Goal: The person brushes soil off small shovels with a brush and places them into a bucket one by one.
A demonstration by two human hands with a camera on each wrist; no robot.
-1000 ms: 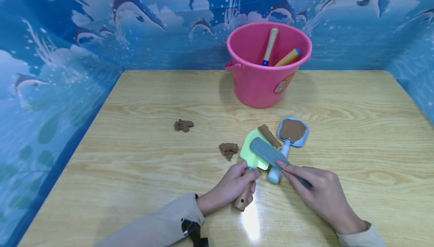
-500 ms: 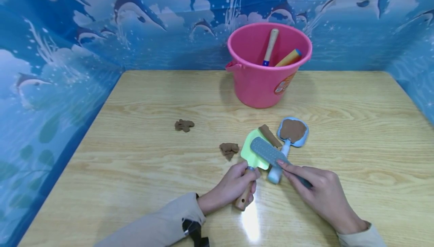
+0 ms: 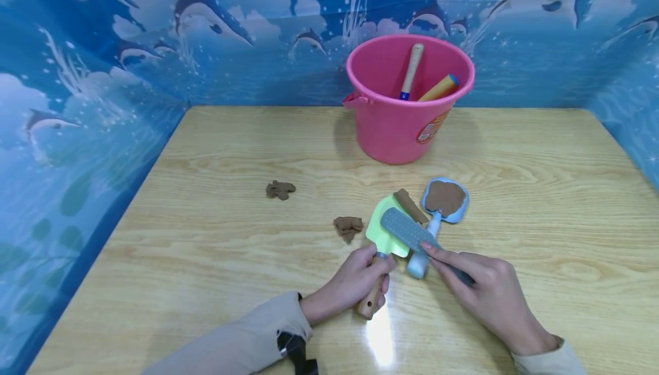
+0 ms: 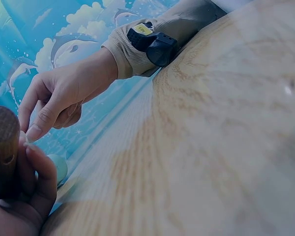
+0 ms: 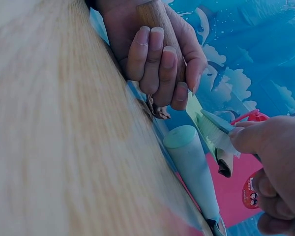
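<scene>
My left hand point(image 3: 355, 275) grips the wooden handle of a small shovel with a light-green blade point(image 3: 378, 226). In my right hand point(image 3: 486, 292), fingers and thumb pinch a grey-blue brush point(image 3: 404, 230), which lies slantwise over the green blade. In the right wrist view, the pale bristles point(image 5: 219, 135) of the brush face the blade. A brown clay-like strip point(image 3: 410, 206) lies along the blade's far right edge. Just right of it, a light-blue shovel point(image 3: 417, 266) lies on the table, its head covered with a flat brown patch point(image 3: 445, 197); the brush crosses above its handle.
A pink bucket point(image 3: 388, 132) stands at the back of the wooden table point(image 3: 216, 146), with a white handle point(image 3: 412, 69) and a yellow handle point(image 3: 439, 88) inside. Brown lumps lie left of the green blade point(image 3: 348, 228) and farther off point(image 3: 280, 190). A dolphin-print sheet point(image 3: 268, 72) borders the table.
</scene>
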